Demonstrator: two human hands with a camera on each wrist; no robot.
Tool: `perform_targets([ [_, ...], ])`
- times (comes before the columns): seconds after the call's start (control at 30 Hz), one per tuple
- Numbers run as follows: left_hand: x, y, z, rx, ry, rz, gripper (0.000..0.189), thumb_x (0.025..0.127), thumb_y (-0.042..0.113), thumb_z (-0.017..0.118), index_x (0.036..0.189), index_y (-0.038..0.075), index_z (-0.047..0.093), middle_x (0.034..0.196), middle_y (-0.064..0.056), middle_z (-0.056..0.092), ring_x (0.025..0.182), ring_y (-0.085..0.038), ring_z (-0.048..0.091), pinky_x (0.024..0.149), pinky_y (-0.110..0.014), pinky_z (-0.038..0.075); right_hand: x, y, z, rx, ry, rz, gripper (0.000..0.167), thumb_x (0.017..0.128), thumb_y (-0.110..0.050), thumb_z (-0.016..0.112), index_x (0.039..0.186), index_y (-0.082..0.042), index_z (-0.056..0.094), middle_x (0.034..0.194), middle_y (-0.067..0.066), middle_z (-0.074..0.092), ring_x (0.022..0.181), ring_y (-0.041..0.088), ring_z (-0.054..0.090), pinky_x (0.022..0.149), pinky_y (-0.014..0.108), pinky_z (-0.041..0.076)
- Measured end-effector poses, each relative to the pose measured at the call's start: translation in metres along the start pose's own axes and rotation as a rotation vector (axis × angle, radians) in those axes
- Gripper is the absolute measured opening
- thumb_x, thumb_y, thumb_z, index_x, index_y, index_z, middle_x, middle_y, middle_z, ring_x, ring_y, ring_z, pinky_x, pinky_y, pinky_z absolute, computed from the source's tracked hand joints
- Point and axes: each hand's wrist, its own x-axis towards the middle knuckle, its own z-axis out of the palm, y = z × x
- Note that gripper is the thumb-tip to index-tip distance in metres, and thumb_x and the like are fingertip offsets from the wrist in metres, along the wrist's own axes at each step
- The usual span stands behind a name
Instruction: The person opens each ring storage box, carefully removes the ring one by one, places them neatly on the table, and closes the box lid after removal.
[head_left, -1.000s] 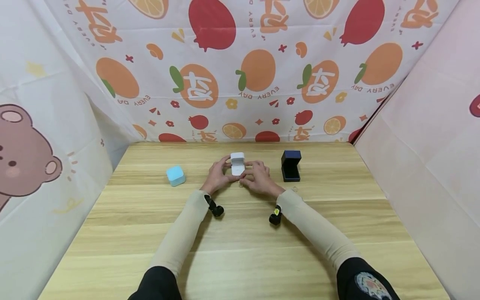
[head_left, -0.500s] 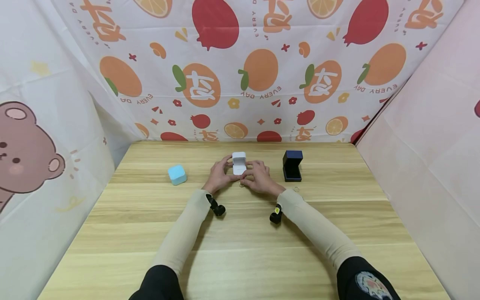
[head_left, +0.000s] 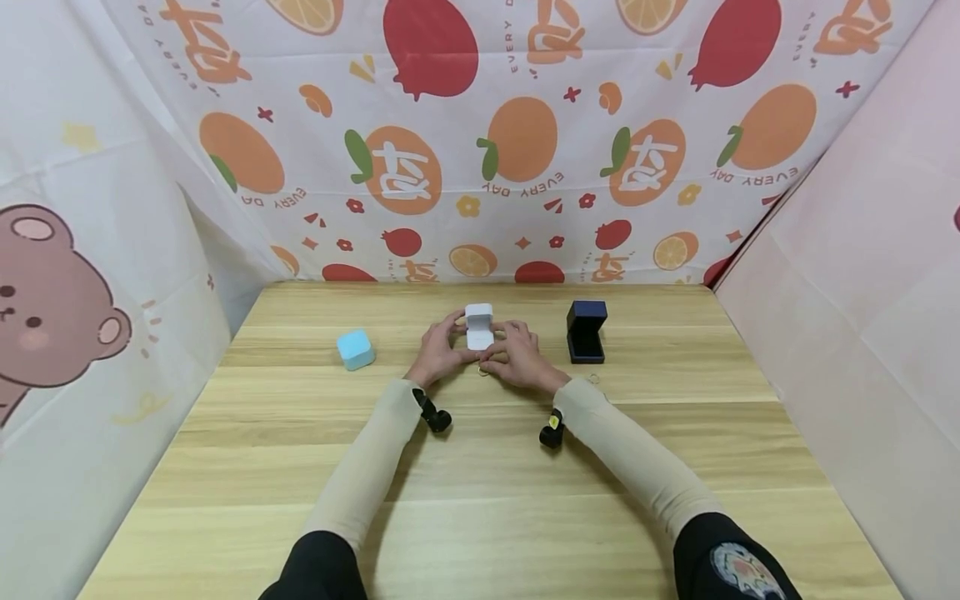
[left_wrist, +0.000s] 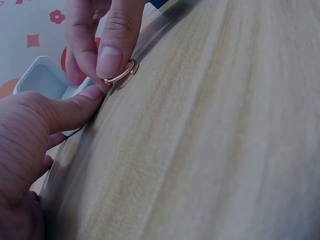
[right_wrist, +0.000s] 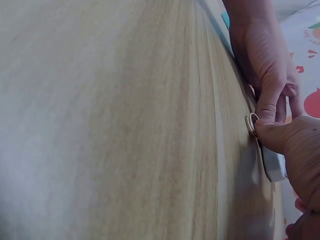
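A small white ring box [head_left: 480, 340] stands on the table with its lid raised, between my two hands. My left hand [head_left: 437, 352] holds it from the left side, the thumb along its front. My right hand [head_left: 519, 358] is at the box's right front, pinching a thin gold-coloured ring [left_wrist: 121, 76] between thumb and finger. In the right wrist view the ring [right_wrist: 247, 125] hangs low over the wood, just in front of the box, beside the left thumb tip. The fingers partly cover the box in both wrist views.
A closed light-blue box [head_left: 355, 350] sits to the left on the wooden table [head_left: 480, 517]. To the right stands a dark navy ring box [head_left: 586, 312], lid up. A small thin ring [head_left: 593, 379] lies in front of it, near the right sleeve. Printed cloth [head_left: 450, 167] hangs behind.
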Motion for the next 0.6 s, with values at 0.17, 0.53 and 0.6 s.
perform_targets([
  [0.17,-0.0012,0.0008,-0.0001,0.008,-0.006,0.002,0.092,0.081,0.026,0.087,0.157,0.018,0.036,0.139,-0.012,0.066,0.135,-0.035,0.046,0.123,-0.057,0.018,0.0,-0.0008,-0.0007,0.005,0.009,-0.01,0.014,0.094,-0.035,0.074,0.098,-0.025,0.082,0.156,0.009,0.045,0.148,0.035,0.023,0.114,0.057,0.022],
  [0.53,0.0005,-0.0006,0.0007,0.004,0.013,0.022,0.093,0.079,0.029,0.088,0.157,0.017,0.037,0.139,-0.012,0.066,0.133,-0.034,0.047,0.122,-0.057,0.021,0.0067,0.0072,-0.0043,0.097,0.115,-0.093,0.017,0.094,-0.027,0.074,0.098,-0.013,0.081,0.141,0.017,0.059,0.135,0.04,0.046,0.114,0.059,0.031],
  [0.6,0.0006,-0.0011,0.0003,-0.01,0.012,0.015,0.094,0.079,0.031,0.089,0.157,0.018,0.038,0.14,-0.011,0.066,0.134,-0.034,0.046,0.122,-0.058,0.02,0.008,0.0082,-0.0058,0.111,0.133,-0.104,0.015,0.095,-0.025,0.073,0.097,-0.012,0.081,0.138,0.017,0.062,0.133,0.038,0.05,0.115,0.056,0.034],
])
